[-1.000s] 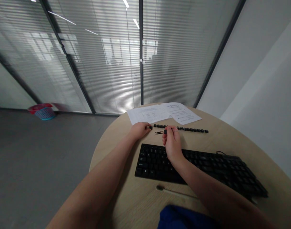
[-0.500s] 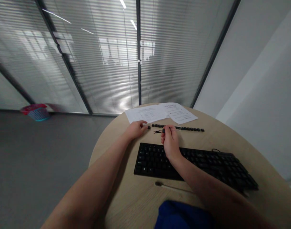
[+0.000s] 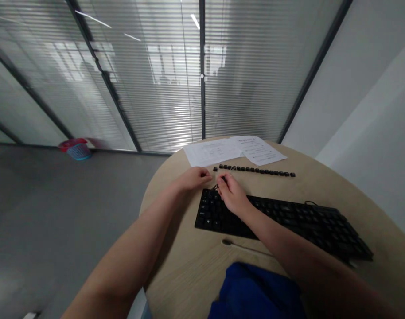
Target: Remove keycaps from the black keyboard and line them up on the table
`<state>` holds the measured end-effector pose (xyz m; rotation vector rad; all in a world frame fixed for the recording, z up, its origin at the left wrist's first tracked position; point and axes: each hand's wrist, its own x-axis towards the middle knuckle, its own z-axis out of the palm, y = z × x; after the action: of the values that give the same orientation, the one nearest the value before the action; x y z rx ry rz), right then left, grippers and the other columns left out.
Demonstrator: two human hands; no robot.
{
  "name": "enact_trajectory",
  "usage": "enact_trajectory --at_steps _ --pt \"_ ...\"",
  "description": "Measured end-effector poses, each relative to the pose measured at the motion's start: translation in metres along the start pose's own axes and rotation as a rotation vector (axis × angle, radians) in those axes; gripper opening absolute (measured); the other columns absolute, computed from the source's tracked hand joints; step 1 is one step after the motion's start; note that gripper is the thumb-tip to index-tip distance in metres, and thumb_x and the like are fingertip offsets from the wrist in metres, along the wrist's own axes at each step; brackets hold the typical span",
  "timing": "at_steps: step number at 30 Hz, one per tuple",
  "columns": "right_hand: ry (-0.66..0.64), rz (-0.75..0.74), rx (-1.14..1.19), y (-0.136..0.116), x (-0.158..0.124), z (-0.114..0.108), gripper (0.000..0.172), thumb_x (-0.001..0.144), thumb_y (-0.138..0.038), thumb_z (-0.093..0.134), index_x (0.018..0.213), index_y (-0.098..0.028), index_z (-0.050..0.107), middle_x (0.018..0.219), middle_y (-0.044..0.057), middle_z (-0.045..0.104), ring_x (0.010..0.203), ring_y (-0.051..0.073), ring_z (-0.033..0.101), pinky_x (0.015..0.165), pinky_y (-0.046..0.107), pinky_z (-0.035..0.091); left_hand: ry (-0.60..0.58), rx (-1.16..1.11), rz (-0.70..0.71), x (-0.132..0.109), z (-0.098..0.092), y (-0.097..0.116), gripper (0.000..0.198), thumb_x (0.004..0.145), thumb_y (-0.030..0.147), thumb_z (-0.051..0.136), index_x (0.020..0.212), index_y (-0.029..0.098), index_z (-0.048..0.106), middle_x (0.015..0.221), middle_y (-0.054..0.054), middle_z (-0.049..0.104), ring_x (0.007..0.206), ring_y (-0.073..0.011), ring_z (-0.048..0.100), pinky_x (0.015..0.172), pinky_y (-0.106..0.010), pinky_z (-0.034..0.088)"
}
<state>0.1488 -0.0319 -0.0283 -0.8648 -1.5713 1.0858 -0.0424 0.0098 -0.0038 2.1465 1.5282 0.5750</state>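
Observation:
My right hand point(image 3: 231, 191) is closed round a slim keycap puller point(image 3: 224, 179), whose thin wire ends stick out on both sides of the fingers. The hand hovers at the upper left corner of the black keyboard point(image 3: 289, 213), and one dark end of the puller is close to the top left keys. Left of it, my left hand point(image 3: 197, 177) is beside the table surface with its fingers curled in; whether anything is between them is hidden. Just beyond both hands lies a row of loose black keycaps point(image 3: 262, 171), with a single keycap point(image 3: 215, 169) at its left end.
Printed papers point(image 3: 211, 151) lie at the far side of the round wooden table point(image 3: 176, 283). In front of the keyboard is a long-handled brush point(image 3: 227, 242), and nearer me some blue cloth point(image 3: 255, 290). A red and blue basket point(image 3: 78, 150) stands on the floor by the blinds.
My right hand has come back from the keycap row toward the keyboard's upper left corner with the puller. My left hand has drawn away from the single keycap and curled its fingers.

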Motion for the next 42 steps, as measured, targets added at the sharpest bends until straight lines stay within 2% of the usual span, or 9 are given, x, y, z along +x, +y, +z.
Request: enact_trajectory --at_steps 3,5,9,15,17,21,29,36,42 --pt "-0.103 -0.11 -0.15 -0.003 0.0 -0.003 0.023 0.09 -0.046 0.052 0.086 -0.024 0.058 0.062 -0.003 0.054 0.057 0.015 0.05 0.056 0.026 0.036 -0.109 0.034 0.063 -0.005 0.005 -0.006 0.038 0.084 0.047 0.051 0.068 0.016 0.065 0.059 0.002 0.055 0.058 -0.013 0.048 0.055 -0.024 0.035" --pt "-0.101 -0.139 -0.214 -0.003 0.001 -0.004 0.021 0.092 -0.043 0.05 0.086 -0.024 0.057 0.064 -0.003 0.055 0.058 0.016 0.051 0.058 0.027 0.036 -0.13 0.018 0.071 -0.004 0.004 -0.007 0.042 0.086 0.05 0.048 0.066 0.016 0.063 0.058 0.002 0.052 0.056 -0.012 0.045 0.053 -0.024 0.033" --pt "-0.097 -0.144 -0.288 -0.003 0.004 -0.004 0.02 0.094 -0.041 0.048 0.087 -0.024 0.056 0.067 -0.003 0.058 0.062 0.017 0.055 0.061 0.027 0.038 -0.224 0.025 0.109 -0.003 0.003 -0.003 0.043 0.086 0.052 0.05 0.066 0.016 0.063 0.056 0.003 0.048 0.054 -0.0111 0.041 0.054 -0.024 0.031" --pt "-0.141 -0.132 -0.368 -0.006 0.006 -0.002 0.02 0.095 -0.041 0.045 0.092 -0.023 0.053 0.075 -0.001 0.062 0.069 0.018 0.059 0.065 0.029 0.041 -0.294 -0.031 0.148 -0.002 -0.002 -0.007 0.04 0.085 0.05 0.054 0.068 0.015 0.064 0.055 0.002 0.049 0.053 -0.011 0.041 0.053 -0.025 0.032" --pt "-0.139 -0.132 -0.365 -0.006 0.007 -0.002 0.019 0.095 -0.04 0.046 0.093 -0.023 0.053 0.078 0.0 0.063 0.073 0.018 0.06 0.067 0.029 0.041 -0.336 -0.06 0.112 -0.003 -0.005 -0.008 0.037 0.083 0.049 0.057 0.071 0.015 0.065 0.054 0.002 0.049 0.05 -0.0108 0.041 0.051 -0.024 0.032" --pt "-0.126 -0.112 -0.33 -0.006 0.008 -0.003 0.019 0.095 -0.04 0.046 0.091 -0.023 0.053 0.074 -0.001 0.06 0.067 0.016 0.057 0.064 0.028 0.041 -0.444 -0.158 -0.088 -0.008 -0.008 -0.005 0.033 0.083 0.049 0.059 0.086 0.016 0.064 0.051 0.003 0.049 0.043 -0.011 0.043 0.043 -0.023 0.032" --pt "-0.138 -0.022 -0.165 0.012 0.011 -0.003 0.028 0.095 -0.051 0.043 0.091 -0.024 0.051 0.062 -0.004 0.052 0.056 0.014 0.051 0.052 0.025 0.04 -0.437 -0.25 -0.114 -0.011 -0.004 -0.006 0.027 0.081 0.043 0.064 0.085 0.017 0.062 0.053 0.002 0.055 0.043 -0.0112 0.049 0.041 -0.021 0.036" --pt "-0.156 -0.019 -0.255 0.01 0.009 -0.003 0.025 0.094 -0.047 0.046 0.088 -0.023 0.051 0.061 -0.005 0.051 0.053 0.013 0.048 0.053 0.025 0.038 -0.458 -0.279 -0.081 -0.011 -0.004 -0.008 0.026 0.081 0.043 0.065 0.084 0.017 0.063 0.053 0.002 0.056 0.044 -0.0113 0.05 0.041 -0.021 0.035" --pt "-0.181 -0.062 -0.342 0.002 0.006 -0.004 0.023 0.094 -0.044 0.047 0.088 -0.023 0.051 0.067 -0.003 0.055 0.06 0.015 0.052 0.059 0.026 0.039 -0.473 -0.304 -0.072 -0.012 -0.005 -0.005 0.026 0.081 0.043 0.066 0.081 0.017 0.06 0.052 0.003 0.055 0.043 -0.0103 0.049 0.043 -0.021 0.034"
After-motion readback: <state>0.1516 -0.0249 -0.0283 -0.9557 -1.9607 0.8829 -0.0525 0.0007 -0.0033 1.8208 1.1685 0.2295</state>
